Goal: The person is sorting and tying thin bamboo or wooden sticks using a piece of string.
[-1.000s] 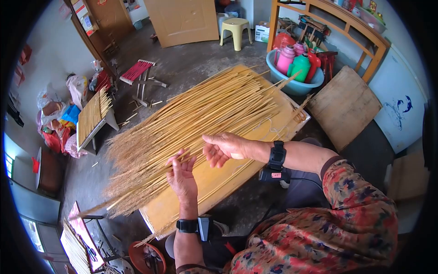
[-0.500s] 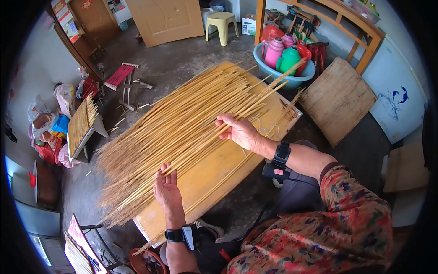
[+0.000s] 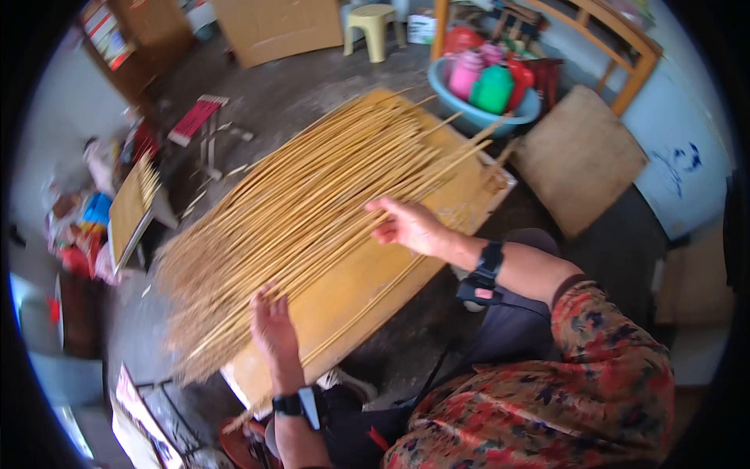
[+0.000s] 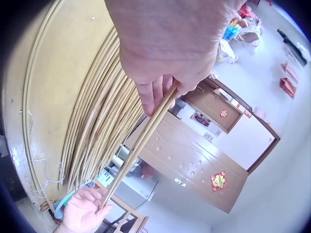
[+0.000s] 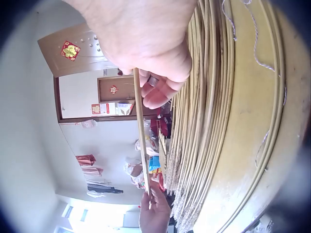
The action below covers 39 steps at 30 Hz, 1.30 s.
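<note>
Indoors, stalks (image 3: 312,187) lie across a yellow tabletop (image 3: 336,293)

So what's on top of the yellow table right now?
A broad layer of stalks covers much of the yellow table. Nearer the person, separate long stalks and thin string are visible. Anything beneath the broad layer is hidden.

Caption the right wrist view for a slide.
Right hand and left hand hold thin stalks; others lie on a yellow table.
</note>
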Tool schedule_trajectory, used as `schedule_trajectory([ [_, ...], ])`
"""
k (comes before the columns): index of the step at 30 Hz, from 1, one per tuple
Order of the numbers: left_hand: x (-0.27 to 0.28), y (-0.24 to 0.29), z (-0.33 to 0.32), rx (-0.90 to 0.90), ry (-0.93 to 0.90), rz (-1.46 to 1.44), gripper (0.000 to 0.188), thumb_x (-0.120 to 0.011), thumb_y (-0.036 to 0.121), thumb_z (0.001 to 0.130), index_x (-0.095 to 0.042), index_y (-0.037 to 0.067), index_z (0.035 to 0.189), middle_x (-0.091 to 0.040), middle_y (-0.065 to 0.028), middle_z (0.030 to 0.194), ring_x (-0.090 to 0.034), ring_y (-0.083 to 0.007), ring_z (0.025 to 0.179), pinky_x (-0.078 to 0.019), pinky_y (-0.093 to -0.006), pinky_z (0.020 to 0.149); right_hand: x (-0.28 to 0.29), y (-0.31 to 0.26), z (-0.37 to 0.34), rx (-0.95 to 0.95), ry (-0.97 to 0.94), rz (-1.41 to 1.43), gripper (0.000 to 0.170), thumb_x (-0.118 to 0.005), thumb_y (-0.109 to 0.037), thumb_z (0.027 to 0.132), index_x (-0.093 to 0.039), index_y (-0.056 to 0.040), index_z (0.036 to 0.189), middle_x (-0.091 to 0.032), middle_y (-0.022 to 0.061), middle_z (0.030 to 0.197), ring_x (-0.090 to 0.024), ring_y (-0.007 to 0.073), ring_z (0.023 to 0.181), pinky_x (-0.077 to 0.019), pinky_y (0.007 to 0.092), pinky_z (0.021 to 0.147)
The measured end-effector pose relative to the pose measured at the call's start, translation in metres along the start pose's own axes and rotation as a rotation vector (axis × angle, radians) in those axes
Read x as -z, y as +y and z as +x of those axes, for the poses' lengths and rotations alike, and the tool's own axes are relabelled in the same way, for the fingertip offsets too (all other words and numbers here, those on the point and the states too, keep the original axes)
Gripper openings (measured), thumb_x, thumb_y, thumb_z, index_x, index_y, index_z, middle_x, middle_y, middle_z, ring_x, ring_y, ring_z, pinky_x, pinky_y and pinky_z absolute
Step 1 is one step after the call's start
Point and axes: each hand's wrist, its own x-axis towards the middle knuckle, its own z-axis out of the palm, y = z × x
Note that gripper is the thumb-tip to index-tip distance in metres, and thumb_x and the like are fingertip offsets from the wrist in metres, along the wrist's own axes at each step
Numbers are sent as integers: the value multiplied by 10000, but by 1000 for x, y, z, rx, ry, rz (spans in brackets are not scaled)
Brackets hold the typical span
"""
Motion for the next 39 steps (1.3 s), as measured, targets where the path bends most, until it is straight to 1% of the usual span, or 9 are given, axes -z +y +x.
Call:
schedule_trajectory([
  [2,6,1,1,14,25,82,218,-481,212,874,-515,59,1026,-556,-90,1043,-536,-181,938,-419,-327,851,5,11,5,93,-29,33,334,-534,-320,848,-537,-58,1055,-592,56,911,-610,165,695,-510,277,600],
  [4,-2,-3,-2,25,-42,60,252,-490,223,874,-512,42,1046,-559,-95,1045,-537,-166,913,-431,-332,838,9,14,6,49,-63,44,325,-527,-304,854,-534,-55,1063,-584,76,903,-604,167,731,-514,281,627],
  [13,-39,-49,-9,148,-204,-201,172,-480,124,873,-537,12,990,-562,-121,1051,-549,-210,977,-454,-337,869,-29,38,-7,-32,-21,42,273,-527,-277,860,-524,-41,999,-581,92,856,-598,195,767,-515,299,683],
  [18,-44,-48,-11,169,-211,-182,202,-466,134,881,-527,-1,1019,-552,-125,1071,-542,-232,995,-453,-342,874,-25,36,-9,-26,-2,16,241,-542,-270,851,-530,-56,961,-585,86,842,-601,187,752,-517,293,669],
  [20,-44,-44,-14,202,-228,-166,215,-470,156,887,-531,10,1032,-567,-105,1032,-554,-200,957,-476,-332,836,-19,32,-10,13,43,-36,237,-553,-270,843,-537,-56,944,-587,79,824,-603,176,735,-518,281,644],
  [25,-29,-34,-11,111,-167,-117,222,-485,168,883,-530,16,1039,-570,-92,1010,-565,-193,923,-493,-326,805,-12,22,-13,77,174,-122,248,-622,-314,793,-560,-87,872,-530,6,674,-543,97,606,-468,229,529],
  [28,-26,-34,-12,104,-174,-72,214,-496,164,878,-534,21,1033,-574,-89,993,-573,-192,898,-498,-329,794,-5,23,-12,83,201,-123,238,-624,-312,792,-564,-94,867,-534,3,665,-550,96,609,-458,229,513],
  [34,-21,-38,-12,79,-115,-29,179,-505,158,872,-539,10,967,-586,-110,899,-591,-203,835,-516,-332,747,-1,21,-11,-9,108,-49,203,-629,-232,792,-587,-82,921,-577,6,731,-574,106,641,-463,242,523],
  [39,-18,-36,-11,84,-49,-28,170,-517,168,866,-547,16,936,-590,-96,862,-595,-204,818,-526,-338,716,-13,21,-17,25,77,-15,188,-606,-152,802,-588,-57,964,-596,9,791,-590,129,673,-489,256,565],
])
